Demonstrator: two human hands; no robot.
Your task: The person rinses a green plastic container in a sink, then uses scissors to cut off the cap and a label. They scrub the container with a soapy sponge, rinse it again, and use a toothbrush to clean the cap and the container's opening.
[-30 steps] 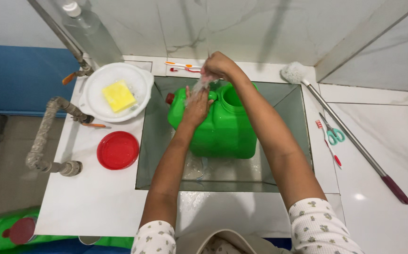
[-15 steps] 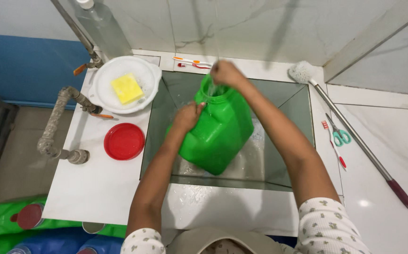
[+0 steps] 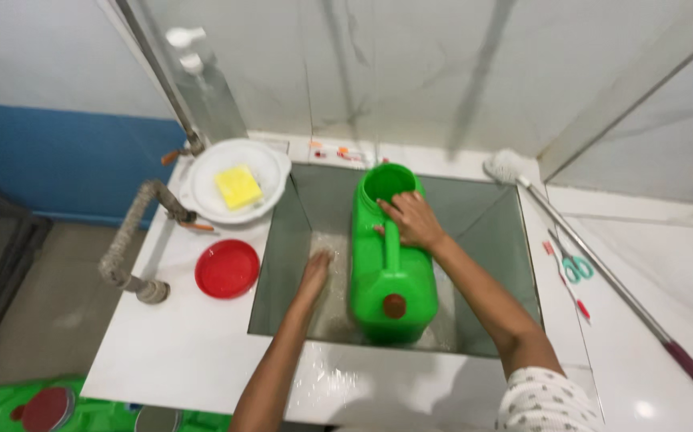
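Observation:
A green plastic jerrycan (image 3: 390, 272) lies in the sunken sink (image 3: 490, 232), its wide open mouth toward the back wall and a small brown cap near the front. My right hand (image 3: 410, 220) rests on its top, fingers curled around the handle by the mouth. Lower on the left, my left hand (image 3: 313, 276) reaches down into the wet sink bottom beside the can, fingers apart, holding nothing.
A white bowl (image 3: 262, 172) with a yellow sponge (image 3: 237, 186) and a red lid (image 3: 227, 268) sit on the counter left of the sink. A tap pipe (image 3: 126, 240) stands further left. Scissors (image 3: 577, 268) and a long-handled brush (image 3: 602, 272) lie on the right.
The jerrycan has gone from tilted to lying lengthwise in the sink. My left hand has come off it and dropped beside it; my right hand has shifted onto the handle.

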